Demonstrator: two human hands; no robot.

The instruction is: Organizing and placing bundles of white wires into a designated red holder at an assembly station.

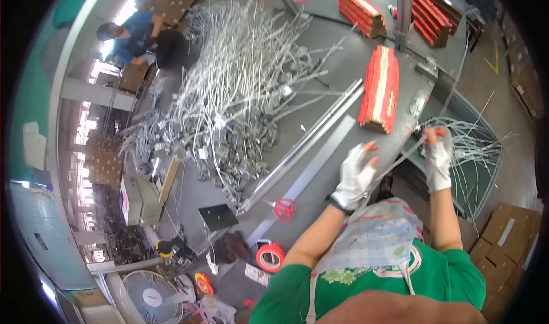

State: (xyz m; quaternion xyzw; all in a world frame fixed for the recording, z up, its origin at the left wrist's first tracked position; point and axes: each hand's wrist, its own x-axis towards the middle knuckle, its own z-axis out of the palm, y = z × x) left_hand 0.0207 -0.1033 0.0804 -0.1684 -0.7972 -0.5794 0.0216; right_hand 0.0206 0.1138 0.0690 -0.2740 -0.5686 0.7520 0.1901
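Head view — your right hand [437,159] pinches a thin grey cable [400,163]; your left hand [355,176] hovers open beside it. That cable trails toward the bundle [466,147] right of your hands — pull hard and it may snag.

Was factory workshop: long grey bench [343,72] heaped with silver cables [229,95], red-and-white stacks [380,88], cardboard cartons [506,238], floor fan [151,297], another worker [137,38] nearby.
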